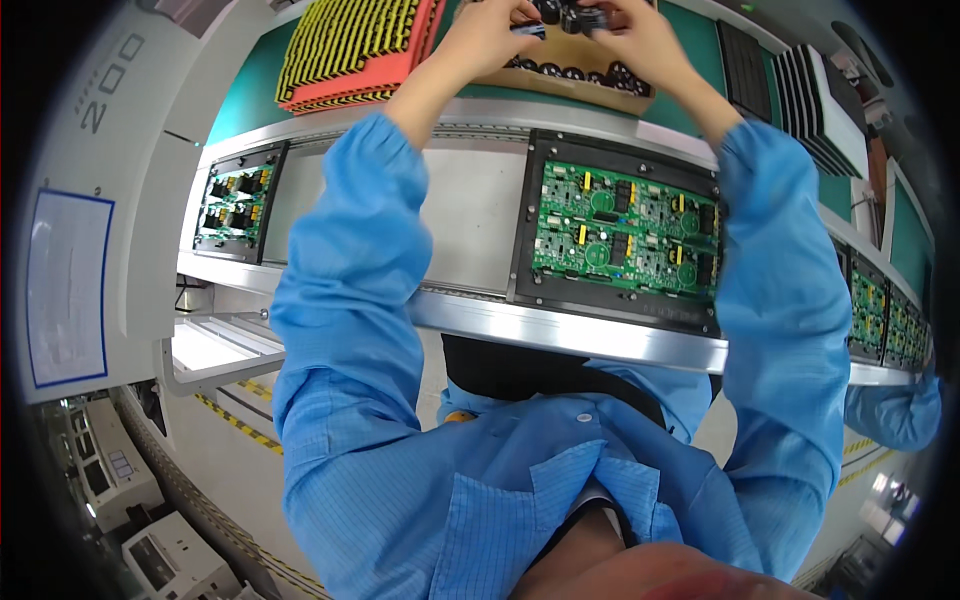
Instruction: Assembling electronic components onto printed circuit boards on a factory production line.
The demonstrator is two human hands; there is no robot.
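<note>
Both hands' grips on small black capacitors (565, 17), left hand (492, 35), right hand (640, 35), fingertips cut off.

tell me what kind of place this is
Most likely an electronics assembly line in a factory. Green circuit boards sit in black carriers on a conveyor rail, and the person in a blue smock has both hands at a box of black cylindrical components.

Bright, even overhead light, soft shadows only. Glare on the metal rail (560, 330) at 6 o'clock and white tray (215, 350) at 8. Strong fisheye bend, black corners. Hands (560, 35) at 12 slightly blurred; circuit board (625, 232) sharp.
</note>
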